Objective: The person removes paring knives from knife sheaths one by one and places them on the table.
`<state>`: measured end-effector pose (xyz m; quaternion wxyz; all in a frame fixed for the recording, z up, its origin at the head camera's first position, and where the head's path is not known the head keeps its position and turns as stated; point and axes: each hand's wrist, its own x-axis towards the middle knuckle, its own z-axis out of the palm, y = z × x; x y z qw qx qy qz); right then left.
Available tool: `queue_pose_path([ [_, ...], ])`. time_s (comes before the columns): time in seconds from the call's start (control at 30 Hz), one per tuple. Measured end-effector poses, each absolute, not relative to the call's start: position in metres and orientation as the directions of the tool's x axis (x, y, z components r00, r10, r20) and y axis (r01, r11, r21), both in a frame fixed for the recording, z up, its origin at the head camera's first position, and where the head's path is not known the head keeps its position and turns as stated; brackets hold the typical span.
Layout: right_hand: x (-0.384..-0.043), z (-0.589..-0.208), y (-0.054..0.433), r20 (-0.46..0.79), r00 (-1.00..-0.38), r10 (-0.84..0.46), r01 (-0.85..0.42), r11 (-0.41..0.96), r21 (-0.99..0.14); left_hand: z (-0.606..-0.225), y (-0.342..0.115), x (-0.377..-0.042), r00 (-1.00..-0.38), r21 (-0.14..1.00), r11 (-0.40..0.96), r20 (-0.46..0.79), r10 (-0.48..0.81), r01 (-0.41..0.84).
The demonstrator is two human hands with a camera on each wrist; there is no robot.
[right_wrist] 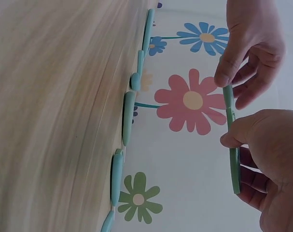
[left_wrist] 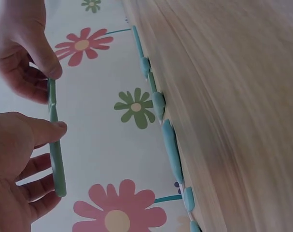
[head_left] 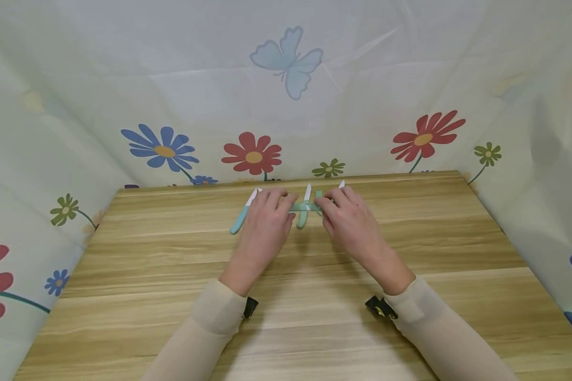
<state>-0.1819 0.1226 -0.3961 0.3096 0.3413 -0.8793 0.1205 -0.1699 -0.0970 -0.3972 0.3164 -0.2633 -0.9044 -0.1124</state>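
Note:
Both hands hold a small green knife and its green sheath end to end, level above the table. My left hand [head_left: 267, 217] pinches the green knife's handle [left_wrist: 59, 169] between thumb and fingers. On the other end, my right hand [head_left: 352, 219] pinches the sheath [right_wrist: 234, 169]. Blade and sheath lie in one line, with a short pale stretch between the hands in the head view. Below, a teal-handled knife [head_left: 239, 220] lies left of the left hand, and a green-handled knife [head_left: 302, 219] lies between the hands. A white blade tip [head_left: 341, 183] shows behind the right hand.
A short green piece [head_left: 319, 193] lies near the right fingertips. Several teal and green handles and covers, such as one long teal piece [left_wrist: 172, 151], line the far part of the wooden table [head_left: 295, 338]. Behind stands a flowered curtain [head_left: 362, 121].

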Motion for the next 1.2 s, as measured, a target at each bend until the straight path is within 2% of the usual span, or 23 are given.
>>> queue_pose_path([
  [0.27, -0.1807, -0.3951, 0.1216, 0.626, -0.576, -0.525, -0.674, 0.739, -0.001, -0.3995, -0.0964, -0.1693, -0.630, -0.044, 0.844, 0.646, 0.432, 0.534],
  [0.7, -0.1787, -0.3931, 0.1195, 0.634, -0.565, -0.528, -0.677, 0.736, 0.008, -0.4005, -0.0955, -0.1701, -0.620, -0.057, 0.851, 0.659, 0.425, 0.522],
  [1.2, -0.1774, -0.3954, 0.1177, 0.643, -0.526, -0.557, -0.691, 0.721, 0.060, -0.3989, -0.0919, -0.1655, -0.614, -0.096, 0.860, 0.661, 0.431, 0.501],
])
